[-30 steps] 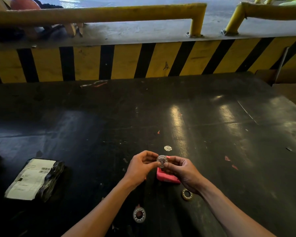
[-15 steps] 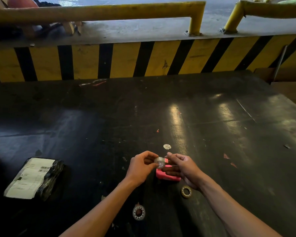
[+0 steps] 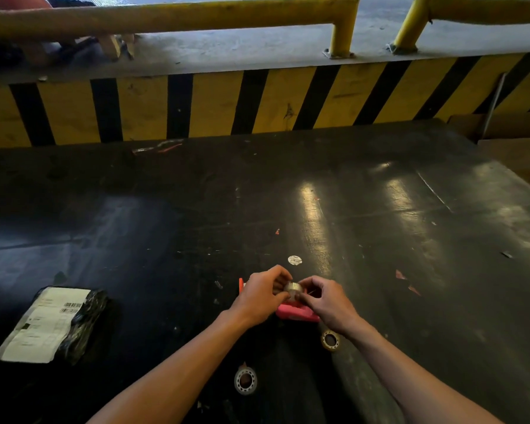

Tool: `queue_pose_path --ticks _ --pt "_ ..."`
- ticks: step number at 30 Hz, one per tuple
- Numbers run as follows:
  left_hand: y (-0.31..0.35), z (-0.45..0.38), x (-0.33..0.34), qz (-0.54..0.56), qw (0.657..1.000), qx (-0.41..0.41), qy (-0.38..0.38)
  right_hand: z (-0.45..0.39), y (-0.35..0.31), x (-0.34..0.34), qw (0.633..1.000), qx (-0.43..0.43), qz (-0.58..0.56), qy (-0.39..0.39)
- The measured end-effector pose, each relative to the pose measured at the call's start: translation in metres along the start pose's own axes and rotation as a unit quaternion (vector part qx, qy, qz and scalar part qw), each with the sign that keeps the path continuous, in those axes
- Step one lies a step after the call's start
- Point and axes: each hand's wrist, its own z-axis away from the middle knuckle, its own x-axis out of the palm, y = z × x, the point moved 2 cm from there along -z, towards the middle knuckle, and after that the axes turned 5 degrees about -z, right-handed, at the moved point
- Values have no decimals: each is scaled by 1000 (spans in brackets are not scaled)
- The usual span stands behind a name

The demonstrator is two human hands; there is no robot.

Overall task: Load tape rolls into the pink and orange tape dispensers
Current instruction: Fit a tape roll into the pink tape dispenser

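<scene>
A small clear tape roll (image 3: 293, 289) is pinched between my left hand (image 3: 262, 296) and my right hand (image 3: 326, 301), just above the pink tape dispenser (image 3: 297, 313) that lies on the black table (image 3: 380, 228). An orange edge (image 3: 241, 283), probably the orange dispenser, peeks out behind my left hand; the rest of it is hidden. Two more tape rolls lie flat on the table: one (image 3: 330, 340) beside my right wrist, another (image 3: 245, 381) between my forearms.
A black wrapped parcel with a white shipping label (image 3: 54, 324) lies at the left. A small round white sticker (image 3: 294, 260) sits just beyond my hands. A yellow-and-black striped wall (image 3: 257, 102) with yellow rails borders the table's far edge.
The two hands have drawn closer around the tape roll and the roll has turned on its side. An orange edge now shows behind my left hand.
</scene>
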Motion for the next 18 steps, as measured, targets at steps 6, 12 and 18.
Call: queue_pose_path --ticks 6,12,18 --pt "-5 -14 5 -159 982 -9 -101 -11 11 -8 990 -17 134 34" --pt "-11 -18 14 -155 976 -49 -142 -11 22 9 977 -67 203 -7" --pt "-16 -19 18 -140 980 -63 -129 -7 27 16 957 -147 249 8"
